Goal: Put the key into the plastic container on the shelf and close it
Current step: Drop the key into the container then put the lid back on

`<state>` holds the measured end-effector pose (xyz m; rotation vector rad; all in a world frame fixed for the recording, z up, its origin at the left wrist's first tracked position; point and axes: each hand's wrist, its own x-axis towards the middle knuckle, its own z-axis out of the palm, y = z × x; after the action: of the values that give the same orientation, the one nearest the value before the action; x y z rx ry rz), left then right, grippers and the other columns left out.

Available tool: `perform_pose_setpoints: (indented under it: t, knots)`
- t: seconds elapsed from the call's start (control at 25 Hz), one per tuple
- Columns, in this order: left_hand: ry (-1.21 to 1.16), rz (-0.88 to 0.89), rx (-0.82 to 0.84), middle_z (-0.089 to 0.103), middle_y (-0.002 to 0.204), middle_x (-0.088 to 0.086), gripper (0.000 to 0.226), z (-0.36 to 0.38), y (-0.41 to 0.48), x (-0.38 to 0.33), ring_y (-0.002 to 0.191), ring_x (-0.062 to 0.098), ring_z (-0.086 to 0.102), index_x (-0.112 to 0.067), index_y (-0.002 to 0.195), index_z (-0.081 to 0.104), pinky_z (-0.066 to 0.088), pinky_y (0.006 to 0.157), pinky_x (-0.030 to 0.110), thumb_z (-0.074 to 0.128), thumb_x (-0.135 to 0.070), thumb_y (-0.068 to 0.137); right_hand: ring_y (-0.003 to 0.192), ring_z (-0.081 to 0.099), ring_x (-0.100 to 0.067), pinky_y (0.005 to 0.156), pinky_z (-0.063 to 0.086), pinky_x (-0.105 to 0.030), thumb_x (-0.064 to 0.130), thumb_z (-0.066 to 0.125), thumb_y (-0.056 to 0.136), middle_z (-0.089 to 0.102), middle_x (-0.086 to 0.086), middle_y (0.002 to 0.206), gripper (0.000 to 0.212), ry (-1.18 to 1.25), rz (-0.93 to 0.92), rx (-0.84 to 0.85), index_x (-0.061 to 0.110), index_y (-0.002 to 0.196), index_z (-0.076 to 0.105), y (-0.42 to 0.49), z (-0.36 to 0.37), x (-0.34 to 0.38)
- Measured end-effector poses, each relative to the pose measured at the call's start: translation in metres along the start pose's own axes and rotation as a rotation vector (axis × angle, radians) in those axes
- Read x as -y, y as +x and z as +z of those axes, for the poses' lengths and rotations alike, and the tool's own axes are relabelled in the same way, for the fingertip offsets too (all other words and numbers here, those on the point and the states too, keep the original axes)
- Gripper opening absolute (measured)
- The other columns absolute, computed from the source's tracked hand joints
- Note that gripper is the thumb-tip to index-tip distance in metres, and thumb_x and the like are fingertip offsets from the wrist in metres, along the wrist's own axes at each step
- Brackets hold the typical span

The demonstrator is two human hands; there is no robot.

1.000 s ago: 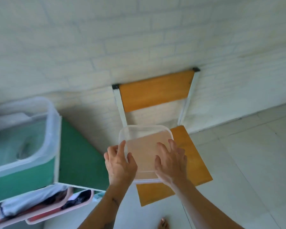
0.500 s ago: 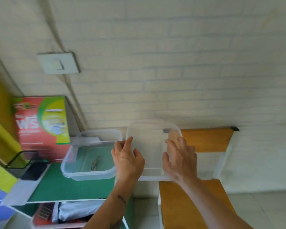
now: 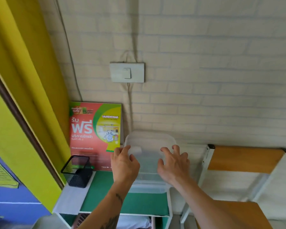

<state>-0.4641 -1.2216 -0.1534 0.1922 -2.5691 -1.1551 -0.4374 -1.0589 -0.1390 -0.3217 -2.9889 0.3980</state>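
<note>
The clear plastic lid (image 3: pixel 149 146) lies over the clear plastic container (image 3: pixel 149 187), which stands on the green shelf top (image 3: pixel 106 200) by the brick wall. My left hand (image 3: pixel 124 164) grips the lid's left edge, fingers curled over it. On the lid's right side rests my right hand (image 3: pixel 173 164), fingers spread, thumb at the near edge. Whether the lid is pressed fully down I cannot tell. The key is hidden under the lid and my hands.
A red and green printed box (image 3: pixel 96 134) leans against the wall left of the container. A black mesh holder (image 3: pixel 77 171) sits at the shelf's left corner. A wooden chair (image 3: pixel 244 159) stands right of the shelf. Yellow curtain (image 3: pixel 31 80) hangs left.
My hands carried the lid from above the chair leftward to the shelf and lowered it over the container. The view swung left and up with them.
</note>
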Motion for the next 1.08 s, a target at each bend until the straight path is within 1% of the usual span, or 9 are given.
perform_pose_setpoints:
  t: [0.12, 0.32, 0.52, 0.72, 0.88, 1.0, 1.08]
  knots:
    - [0.019, -0.029, 0.064, 0.055, 0.118, 0.012, 0.046, -0.003, 0.005, 0.018, 0.110, 0.031, 0.046, -0.013, 0.130, 0.059, 0.040, 0.099, 0.043, 0.053, -0.007, 0.085, 0.115, 0.041, -0.036, 0.094, 0.041, -0.043, 0.044, 0.040, 0.092, 0.027, -0.006, 0.150, 0.047, -0.033, 0.010, 0.047, 0.036, 0.138, 0.040, 0.006, 0.009, 0.014]
    - [0.005, -0.025, 0.105, 0.055, 0.120, 0.012, 0.047, -0.001, 0.006, 0.030, 0.108, 0.031, 0.045, -0.012, 0.130, 0.058, 0.039, 0.097, 0.041, 0.053, -0.007, 0.084, 0.117, 0.042, -0.036, 0.096, 0.042, -0.046, 0.046, 0.040, 0.092, 0.027, -0.006, 0.150, 0.048, -0.076, 0.030, 0.111, 0.037, 0.139, 0.038, 0.015, 0.020, 0.018]
    - [-0.005, -0.026, 0.115, 0.057, 0.117, 0.011, 0.045, 0.002, 0.010, 0.036, 0.107, 0.031, 0.047, -0.012, 0.128, 0.060, 0.040, 0.095, 0.040, 0.055, -0.008, 0.083, 0.116, 0.042, -0.036, 0.093, 0.042, -0.044, 0.047, 0.038, 0.092, 0.027, -0.007, 0.150, 0.049, -0.106, 0.039, 0.097, 0.037, 0.140, 0.036, 0.015, 0.022, 0.022]
    - [0.016, -0.025, 0.172, 0.054, 0.124, 0.009, 0.047, -0.002, 0.012, 0.040, 0.112, 0.029, 0.045, -0.014, 0.132, 0.056, 0.040, 0.101, 0.042, 0.053, -0.009, 0.085, 0.115, 0.041, -0.036, 0.091, 0.041, -0.044, 0.048, 0.037, 0.093, 0.025, -0.009, 0.148, 0.049, -0.126, 0.059, 0.094, 0.037, 0.141, 0.033, 0.006, 0.027, 0.023]
    - [0.020, 0.030, 0.154, 0.056, 0.119, 0.013, 0.046, 0.001, 0.006, 0.045, 0.106, 0.034, 0.047, -0.012, 0.130, 0.058, 0.043, 0.096, 0.046, 0.055, -0.008, 0.084, 0.117, 0.037, -0.037, 0.093, 0.040, -0.047, 0.047, 0.032, 0.094, 0.020, -0.010, 0.149, 0.048, -0.149, 0.035, 0.106, 0.037, 0.141, 0.028, 0.004, 0.031, 0.020]
    - [0.085, 0.028, 0.189, 0.054, 0.123, 0.012, 0.046, -0.002, 0.008, 0.042, 0.109, 0.034, 0.046, -0.014, 0.131, 0.055, 0.045, 0.095, 0.047, 0.053, -0.012, 0.085, 0.121, 0.034, -0.038, 0.096, 0.038, -0.049, 0.047, 0.031, 0.095, 0.018, -0.010, 0.149, 0.048, -0.146, 0.029, 0.131, 0.036, 0.141, 0.026, 0.005, 0.030, 0.019]
    - [0.211, 0.047, 0.181, 0.051, 0.127, 0.010, 0.046, -0.005, 0.011, 0.037, 0.113, 0.032, 0.045, -0.016, 0.130, 0.054, 0.044, 0.094, 0.045, 0.050, -0.016, 0.085, 0.131, 0.027, -0.040, 0.102, 0.035, -0.053, 0.051, 0.032, 0.094, 0.016, -0.011, 0.151, 0.049, -0.158, 0.025, 0.154, 0.035, 0.141, 0.028, 0.009, 0.028, 0.019]
